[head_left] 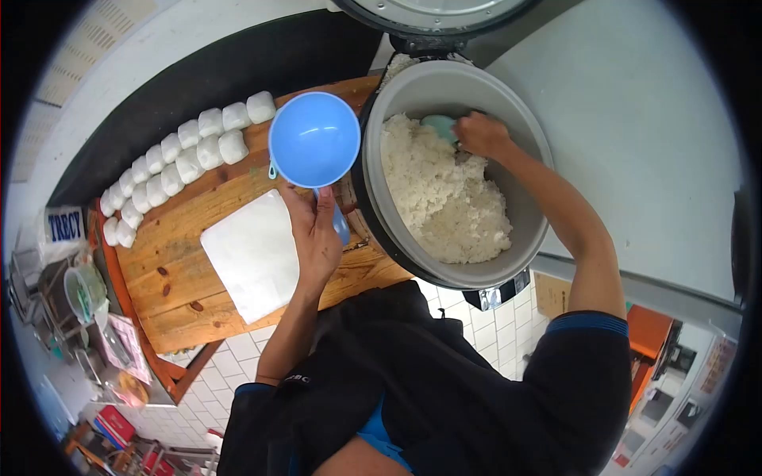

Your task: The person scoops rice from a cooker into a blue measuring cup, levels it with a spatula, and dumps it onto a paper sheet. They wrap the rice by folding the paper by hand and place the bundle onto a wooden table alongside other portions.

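Note:
My left hand is closed round the handle of a blue round scoop, whose bowl is empty and beside the cooker's rim. Inside the large grey rice pot, my right hand grips a pale green paddle, its blade partly against the white rice. The rice lies heaped toward the pot's left side. A white sheet lies on the wooden board just left of my left hand.
Rows of white wrapped pieces line the far left edge of the wooden board. The cooker's open lid stands behind the pot. Right of it is a pale flat surface. A plastic container sits at far left.

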{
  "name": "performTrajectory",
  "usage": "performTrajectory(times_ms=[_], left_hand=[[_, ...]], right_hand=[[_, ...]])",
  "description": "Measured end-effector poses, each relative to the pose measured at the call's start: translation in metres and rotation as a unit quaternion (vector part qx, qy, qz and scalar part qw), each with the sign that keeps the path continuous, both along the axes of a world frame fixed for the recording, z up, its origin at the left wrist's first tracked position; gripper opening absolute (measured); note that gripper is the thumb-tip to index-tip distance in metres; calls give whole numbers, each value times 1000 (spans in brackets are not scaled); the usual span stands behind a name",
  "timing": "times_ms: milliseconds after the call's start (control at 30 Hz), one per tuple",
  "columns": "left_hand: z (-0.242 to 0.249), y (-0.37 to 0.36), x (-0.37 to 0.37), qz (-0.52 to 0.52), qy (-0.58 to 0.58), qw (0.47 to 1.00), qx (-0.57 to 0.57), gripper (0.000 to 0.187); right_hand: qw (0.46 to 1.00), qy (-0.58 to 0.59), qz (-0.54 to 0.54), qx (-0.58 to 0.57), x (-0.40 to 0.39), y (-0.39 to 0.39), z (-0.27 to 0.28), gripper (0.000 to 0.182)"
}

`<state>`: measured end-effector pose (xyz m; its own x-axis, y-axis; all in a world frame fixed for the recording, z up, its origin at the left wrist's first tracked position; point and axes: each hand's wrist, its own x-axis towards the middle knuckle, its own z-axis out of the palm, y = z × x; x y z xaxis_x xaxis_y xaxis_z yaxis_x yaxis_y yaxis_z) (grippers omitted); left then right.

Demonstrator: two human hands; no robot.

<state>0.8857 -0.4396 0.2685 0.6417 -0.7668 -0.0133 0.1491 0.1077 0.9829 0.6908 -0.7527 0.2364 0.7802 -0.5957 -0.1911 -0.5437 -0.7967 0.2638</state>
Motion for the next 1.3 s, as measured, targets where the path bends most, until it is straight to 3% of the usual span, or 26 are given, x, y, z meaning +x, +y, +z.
performTrajectory(times_ms=[67, 100, 167, 300, 367, 400, 467, 567, 700, 767, 867, 967, 1100, 1167, 1200, 1267, 1300], left_hand=[[2, 3, -6, -9, 72, 997, -29, 59], [3, 3, -5, -32, 138, 988, -60, 58], [0, 5, -5, -37, 148, 985, -78, 56], [-14, 6, -7, -18, 148, 988, -51, 52], [-15, 12, -3, -24, 135, 990, -9, 49], [-12, 15, 0, -4, 125, 992, 12, 44], [-4, 17, 7, 30, 83, 996, 21, 35], [-6, 37, 21, 23, 92, 995, 34, 31], [-5, 52, 29, 23, 121, 991, 43, 32], [3, 53, 30, 23, 128, 991, 27, 32], [21, 49, 31, -11, 83, 996, 20, 32], [40, 41, 32, -30, -7, 999, 7, 32], [74, 13, 31, -123, -142, 979, 80, 38], [86, -13, 22, -158, -353, 918, 90, 34], [87, -26, 18, -158, -356, 917, 87, 34], [85, -56, 13, -333, -377, 846, 178, 32], [82, -73, 9, -389, -327, 836, 207, 29]], right_hand=[[988, 42, 19, 144, 32, 10, 11, 17], [988, 36, 19, 147, 29, 17, 9, 17], [968, 92, 29, 234, 8, 39, 11, 19], [961, 115, 19, 251, -6, 67, 30, 21], [995, 65, -6, 69, -12, 76, 13, 17], [995, 67, -12, 77, -13, 80, 5, 17], [991, -46, -12, 128, -10, 83, -1, 15], [977, -133, 7, 169, -31, 91, 11, 10], [966, -152, 58, 203, -37, 104, 46, 9], [963, -105, 43, 243, -34, 111, 66, 10], [950, -91, 3, 299, -47, 118, 63, 10], [949, -135, 3, 284, -61, 121, 71, 14], [941, -179, -33, 286, -82, 115, 82, 14], [926, -246, -22, 285, -78, 101, 116, 15], [917, -253, -81, 297, -74, 98, 139, 15], [905, -266, -136, 304, -65, 97, 174, 14], [935, -259, -146, 195, -58, 102, 185, 14]])
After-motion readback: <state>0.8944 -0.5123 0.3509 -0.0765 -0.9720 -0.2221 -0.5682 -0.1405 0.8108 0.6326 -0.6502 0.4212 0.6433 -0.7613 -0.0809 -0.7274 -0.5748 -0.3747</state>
